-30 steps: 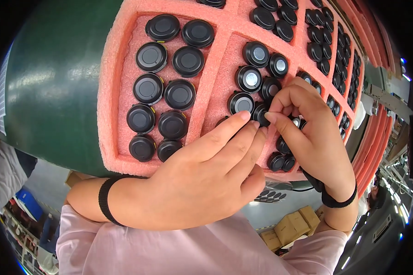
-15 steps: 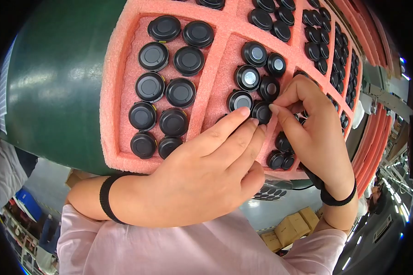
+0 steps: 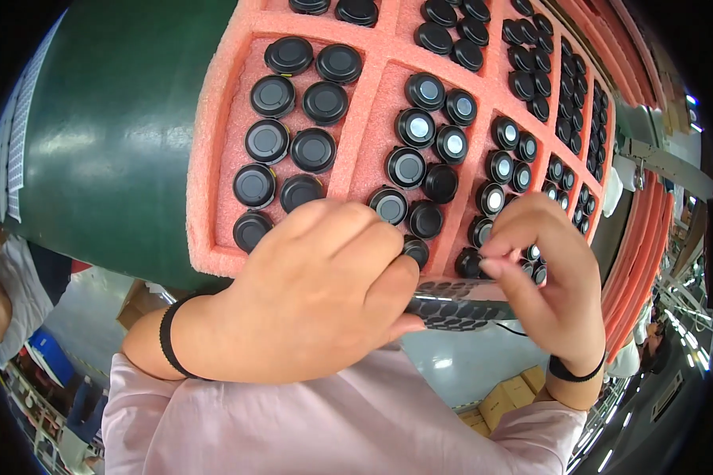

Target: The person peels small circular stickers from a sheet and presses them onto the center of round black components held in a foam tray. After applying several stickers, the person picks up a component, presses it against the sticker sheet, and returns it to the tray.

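Black round caps sit in pairs of columns inside the compartments of a pink foam tray. Several caps in the second and third compartments have a shiny silver disc at the centre. My left hand is closed over the tray's near edge, back toward me. Its fingertips are out of sight beneath it, so anything in them is hidden. At the near end of the third compartment, my right hand pinches thumb and forefinger together beside a cap. What the pinch holds is too small to tell.
A clear-edged sheet with dark round spots shows at the tray's near edge between my hands. Green work surface stretches to the left. Stacked pink foam trays stand at right. Cardboard boxes are on the floor.
My left hand has drawn back from the second compartment's caps, its fingers going from stretched out to curled. My right hand has moved down toward the near edge, uncovering third-compartment caps. The view has shifted slightly.
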Motion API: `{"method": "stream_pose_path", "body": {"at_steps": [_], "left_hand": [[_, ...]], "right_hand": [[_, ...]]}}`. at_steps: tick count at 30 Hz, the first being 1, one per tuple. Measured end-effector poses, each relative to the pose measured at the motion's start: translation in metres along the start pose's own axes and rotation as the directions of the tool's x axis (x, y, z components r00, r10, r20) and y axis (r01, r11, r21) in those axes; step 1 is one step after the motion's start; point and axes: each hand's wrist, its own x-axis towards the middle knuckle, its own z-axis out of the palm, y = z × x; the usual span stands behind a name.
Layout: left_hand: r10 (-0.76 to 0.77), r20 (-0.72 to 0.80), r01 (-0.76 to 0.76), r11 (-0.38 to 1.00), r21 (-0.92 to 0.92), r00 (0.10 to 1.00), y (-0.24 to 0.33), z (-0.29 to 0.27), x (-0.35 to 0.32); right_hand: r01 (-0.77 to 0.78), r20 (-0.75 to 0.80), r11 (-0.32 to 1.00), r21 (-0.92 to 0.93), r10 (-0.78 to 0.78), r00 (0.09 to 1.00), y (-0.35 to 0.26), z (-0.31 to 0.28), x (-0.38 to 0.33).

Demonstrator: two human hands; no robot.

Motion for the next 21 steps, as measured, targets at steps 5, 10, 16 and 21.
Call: {"method": "stream_pose_path", "body": {"at_steps": [5,10,16,21], "left_hand": [[0.003,0.027,-0.005,0.999,0.046,1.000,0.002,-0.005,-0.001],[0.018,0.044,-0.021,0.996,0.090,0.999,0.007,-0.004,-0.002],[0.077,-0.113,-0.064,0.992,0.113,0.991,0.008,0.012,0.001],[0.114,-0.135,-0.093,0.984,0.154,0.984,0.007,0.014,0.002]], "right_hand": [[0.113,0.038,0.992,-0.062,-0.110,0.993,-0.024,0.013,-0.001],[0.182,-0.027,0.969,-0.169,-0.190,0.982,-0.028,0.024,-0.001],[0.205,-0.042,0.939,-0.276,-0.225,0.973,-0.031,0.031,0.000],[0.177,-0.034,0.934,-0.309,-0.197,0.980,-0.032,0.031,0.001]]}}
